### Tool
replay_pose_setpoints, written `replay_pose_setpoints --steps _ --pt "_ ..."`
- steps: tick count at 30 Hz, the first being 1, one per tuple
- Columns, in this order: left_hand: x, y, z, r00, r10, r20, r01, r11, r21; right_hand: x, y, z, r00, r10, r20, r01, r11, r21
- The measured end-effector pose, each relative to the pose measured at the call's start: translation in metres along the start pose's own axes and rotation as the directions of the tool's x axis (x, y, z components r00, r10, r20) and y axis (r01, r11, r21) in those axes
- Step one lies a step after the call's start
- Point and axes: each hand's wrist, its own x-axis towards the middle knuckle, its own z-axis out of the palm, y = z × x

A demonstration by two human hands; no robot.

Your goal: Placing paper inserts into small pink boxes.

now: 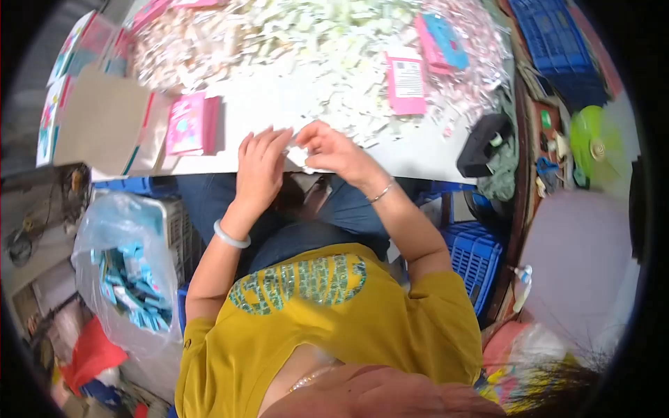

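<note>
Both the left hand (259, 167) and right hand (334, 150) pinch a small white piece (296, 150) at the table's (432, 157) edge, pink box (191, 125) at nine o'clock, white scraps heap (313, 42) at twelve.

Pinks, whites and blues over a white table (293, 104)

I see a pink-and-blue box (191, 125) beside brown cardboard (104, 122), a pink card (406, 83) with a white label, and a heap of white and pale pink packets (300, 35). My left hand (259, 171) wears a pale jade-white bangle (230, 237) — the right hand (334, 150) a thin silver one. The shirt (334, 327) is mustard yellow with a glittery teal pattern. A clear bag (129, 272) holds light-blue packets; the crates (477, 254) are blue — the fan (592, 143) lime green.
</note>
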Motion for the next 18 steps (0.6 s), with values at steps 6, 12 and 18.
replay_pose_setpoints --steps 6,12,18 --pt "-0.013 0.011 0.028 0.998 -0.016 -0.052 0.005 0.978 -0.211 -0.023 -0.006 0.017 0.933 -0.331 -0.142 0.231 0.851 -0.471" --pt "-0.003 0.036 0.003 0.972 -0.159 0.174 0.219 0.884 -0.412 -0.043 0.016 -0.058 0.724 -0.512 -0.462 0.258 0.822 -0.507" --pt "-0.070 0.001 -0.019 0.848 -0.391 0.358 0.528 0.676 -0.514 -0.090 -0.051 -0.149 0.374 -0.657 -0.655 -0.447 0.491 -0.748"
